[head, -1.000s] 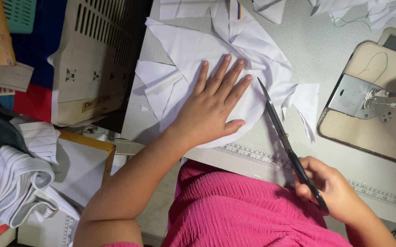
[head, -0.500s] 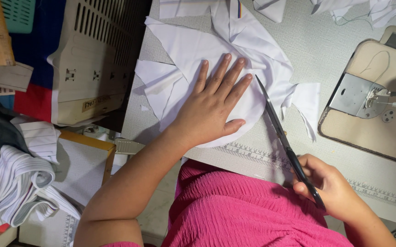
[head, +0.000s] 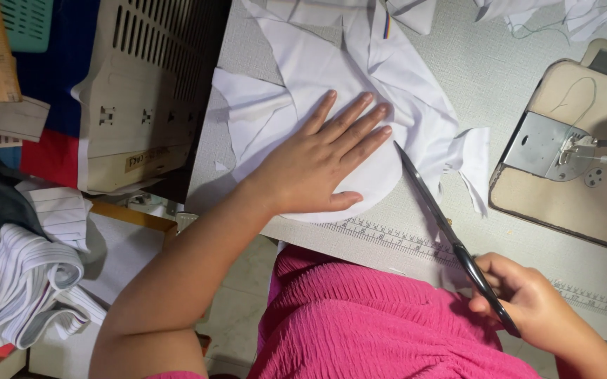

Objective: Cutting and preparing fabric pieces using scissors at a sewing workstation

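Cutting step under way: left hand [head: 317, 168] flat, fingers spread, pinning white cloth [head: 359, 77] to table [head: 500, 63]. Right hand [head: 528, 309] closed round scissors [head: 443, 224], blades just right of left fingertips at cloth's curved edge. Next, likely: follow curve, keep cloth pinned

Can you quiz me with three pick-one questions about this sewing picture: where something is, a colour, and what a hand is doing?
1. Where is the sewing machine?
A. right of the white fabric
B. on the floor
C. under the fabric

2. What colour is the person's top?
A. green
B. pink
C. yellow

3. What is the left hand doing?
A. making a fist
B. lifting a ruler
C. lying flat on the fabric

Answers: 1 A, it sits at the table's right side. 2 B, plainly pink. 3 C, fingers spread, while the right hand holds scissors.
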